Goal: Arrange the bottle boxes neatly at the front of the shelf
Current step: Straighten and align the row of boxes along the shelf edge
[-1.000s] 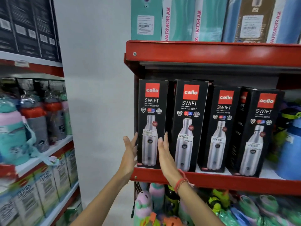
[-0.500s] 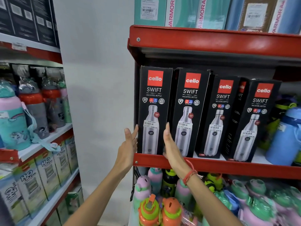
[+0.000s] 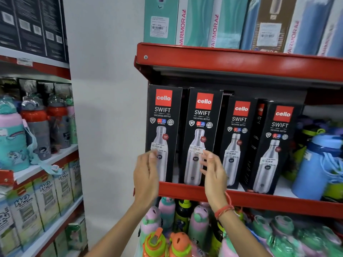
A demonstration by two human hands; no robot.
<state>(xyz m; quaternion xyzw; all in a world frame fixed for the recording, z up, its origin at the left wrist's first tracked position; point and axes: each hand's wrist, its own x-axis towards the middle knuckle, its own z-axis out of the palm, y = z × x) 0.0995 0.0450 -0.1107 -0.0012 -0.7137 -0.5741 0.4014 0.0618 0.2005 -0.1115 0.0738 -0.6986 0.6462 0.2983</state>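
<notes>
With my left hand (image 3: 146, 171) and right hand (image 3: 213, 169) loose-fingered and holding nothing just before the two leftmost Cello Swift bottle boxes (image 3: 182, 134) at the red shelf (image 3: 259, 199) front, I judge them stiff, top-heavy cartons, best gripped low by both sides.

My hands raised in front of the bottle boxes on the red shelf

My left hand (image 3: 146, 173) and right hand (image 3: 213, 171) hover with fingers loosely curled, holding nothing, in front of the two leftmost black boxes; whether they touch the boxes I cannot tell. The first box (image 3: 163, 132) and second box (image 3: 201, 136) stand upright side by side at the red shelf (image 3: 259, 199) edge. A third box (image 3: 238, 143) and fourth box (image 3: 274, 149) stand further right, set slightly back. A red band (image 3: 223, 210) circles my right wrist.
</notes>
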